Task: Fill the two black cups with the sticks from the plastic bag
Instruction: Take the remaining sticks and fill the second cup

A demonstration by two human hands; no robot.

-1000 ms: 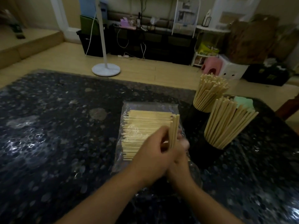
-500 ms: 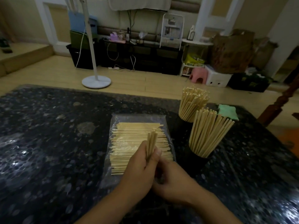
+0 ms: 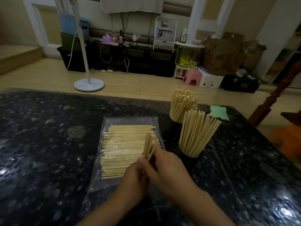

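Dim room, wooden floor (image 3: 48,75), dark speckled table (image 3: 40,144), white fan stand (image 3: 88,84)

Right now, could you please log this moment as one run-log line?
both hands: left hand and right hand grip small stick bundle | plastic bag: sticks remain | two black cups: holding sticks

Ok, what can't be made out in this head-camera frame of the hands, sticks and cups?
- Lower ends of the small bundle of sticks: hidden, head view, between the left hand and right hand.
- Far black cup: barely distinguishable against the dark table; its sticks and the near cup's cover it.
- Near black cup: fill depth hidden by its own sticks.
- Plastic bag: its near end sits behind both forearms.
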